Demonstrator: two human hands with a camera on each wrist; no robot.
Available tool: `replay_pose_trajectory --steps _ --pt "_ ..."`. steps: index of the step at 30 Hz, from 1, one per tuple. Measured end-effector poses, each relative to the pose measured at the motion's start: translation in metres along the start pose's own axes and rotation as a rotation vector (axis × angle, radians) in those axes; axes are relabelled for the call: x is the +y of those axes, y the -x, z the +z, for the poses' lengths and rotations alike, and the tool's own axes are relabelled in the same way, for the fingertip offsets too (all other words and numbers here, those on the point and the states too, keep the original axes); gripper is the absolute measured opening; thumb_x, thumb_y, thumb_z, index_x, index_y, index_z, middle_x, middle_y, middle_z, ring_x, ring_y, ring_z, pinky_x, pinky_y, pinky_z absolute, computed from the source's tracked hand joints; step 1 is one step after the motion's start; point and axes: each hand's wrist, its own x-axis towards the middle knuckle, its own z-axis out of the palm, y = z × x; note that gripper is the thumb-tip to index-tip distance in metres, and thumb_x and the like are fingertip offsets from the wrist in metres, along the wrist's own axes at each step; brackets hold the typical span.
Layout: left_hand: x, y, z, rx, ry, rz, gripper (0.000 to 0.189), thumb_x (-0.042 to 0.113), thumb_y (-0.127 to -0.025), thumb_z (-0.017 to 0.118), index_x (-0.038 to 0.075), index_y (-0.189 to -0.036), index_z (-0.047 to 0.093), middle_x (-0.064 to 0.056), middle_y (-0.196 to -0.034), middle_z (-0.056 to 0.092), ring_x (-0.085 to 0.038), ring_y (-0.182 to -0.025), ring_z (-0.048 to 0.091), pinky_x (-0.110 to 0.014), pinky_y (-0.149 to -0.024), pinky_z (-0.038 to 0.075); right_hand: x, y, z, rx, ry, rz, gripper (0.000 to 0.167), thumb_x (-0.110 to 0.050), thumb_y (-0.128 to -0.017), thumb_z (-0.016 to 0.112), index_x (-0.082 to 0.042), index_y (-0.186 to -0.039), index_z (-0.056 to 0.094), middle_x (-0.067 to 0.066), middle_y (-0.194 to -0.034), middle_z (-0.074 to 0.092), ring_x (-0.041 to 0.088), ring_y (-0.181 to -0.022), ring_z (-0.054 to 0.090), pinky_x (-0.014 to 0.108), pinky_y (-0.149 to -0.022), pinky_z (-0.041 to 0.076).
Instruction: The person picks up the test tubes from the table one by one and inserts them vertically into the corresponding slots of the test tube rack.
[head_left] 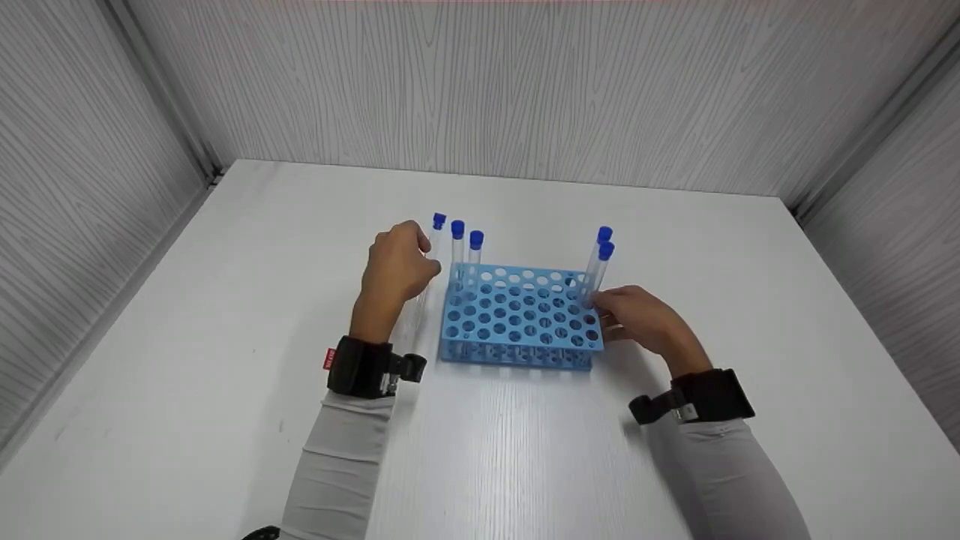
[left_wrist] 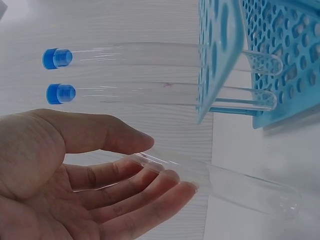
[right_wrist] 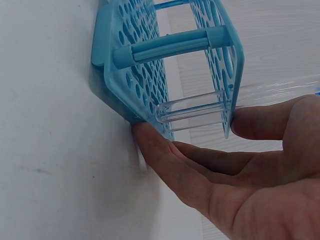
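Between the thumb and fingers of my left hand [head_left: 397, 262] is a clear test tube [left_wrist: 255, 190] with a blue cap, held slanted just left of the rack. In the left wrist view its rounded bottom points away from the palm, and its cap is out of sight. My right hand [head_left: 641, 319] holds the right end of the light blue test tube rack [right_wrist: 172, 47], thumb at the top plate and fingers by the base. Two blue-capped test tubes [head_left: 458, 244] [head_left: 475, 255] stand in the rack's left back corner. Two more tubes [head_left: 598, 277] lean at its right end.
The rack rests on a white table [head_left: 487, 450]. A pale wood-grain panel [head_left: 510, 90] rises behind the table, with side panels left and right. Each wrist wears a black strap [head_left: 360, 367] with a small camera.
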Motion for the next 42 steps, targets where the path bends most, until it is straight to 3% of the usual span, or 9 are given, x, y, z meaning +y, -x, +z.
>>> replay_pose_trajectory --steps 7,20,30,42 --pt "0.002 0.002 -0.002 -0.007 0.003 -0.001 0.027 0.009 -0.090 0.067 -0.002 -0.115 0.064 -0.019 -0.120 0.068 -0.030 -0.096 0.063 -0.043 -0.084 0.056 0.000 0.000 0.000 -0.003 0.000 0.009 0.051 -0.031 -0.108 0.043 0.005 -0.144 0.048 0.018 -0.126 0.057 0.026 -0.114 0.057 0.040 -0.105 0.050" --pt "0.006 0.005 -0.006 0.003 0.014 0.023 0.027 0.007 -0.090 0.066 -0.002 -0.116 0.064 -0.018 -0.106 0.070 -0.029 -0.089 0.065 -0.042 -0.081 0.057 0.000 -0.002 0.001 0.006 0.008 0.031 0.054 -0.033 -0.108 0.042 0.004 -0.147 0.045 0.018 -0.131 0.056 0.028 -0.119 0.056 0.040 -0.104 0.051" --pt "0.008 0.007 -0.009 0.021 0.012 0.050 0.026 0.008 -0.089 0.065 -0.002 -0.113 0.065 -0.017 -0.102 0.069 -0.029 -0.089 0.064 -0.043 -0.082 0.056 0.003 -0.003 -0.001 -0.010 -0.003 -0.022 0.047 -0.030 -0.107 0.044 0.006 -0.136 0.052 0.014 -0.116 0.059 0.022 -0.104 0.059 0.036 -0.097 0.055" --pt "0.012 0.010 -0.015 -0.006 0.051 0.046 0.028 0.009 -0.090 0.066 -0.001 -0.116 0.064 -0.016 -0.103 0.068 -0.028 -0.091 0.063 -0.042 -0.082 0.055 0.001 -0.001 0.000 0.001 -0.003 -0.001 0.049 -0.031 -0.107 0.044 0.005 -0.140 0.050 0.017 -0.123 0.058 0.025 -0.110 0.058 0.040 -0.104 0.051"
